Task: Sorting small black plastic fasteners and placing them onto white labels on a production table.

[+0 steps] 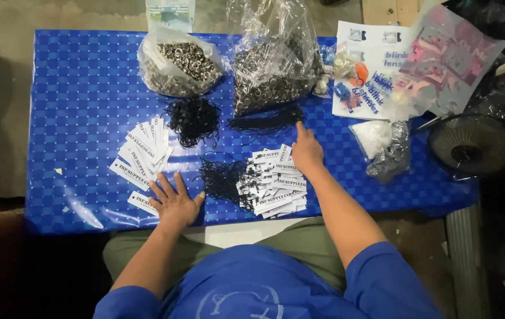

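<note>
On blue table (75, 88), left hand (175, 201) splayed flat, right hand (306, 150) pointing, beside tags (273, 186), cords (193, 121).

Count: two hands, left (175, 202) and right (307, 152). Two tag piles, left (144, 155) and right (276, 183). Two eyelet bags, left (180, 66) and right (274, 62). Three black string bundles (193, 121).

On the blue table (75, 88), white card tags (143, 150) fan out near the front-left edge; a second heap (276, 184) (strung with black cord) sits front-centre. Clear plastic bags (178, 68) line the rear edge, printed white packets (367, 71) toward the rear-right corner
</note>
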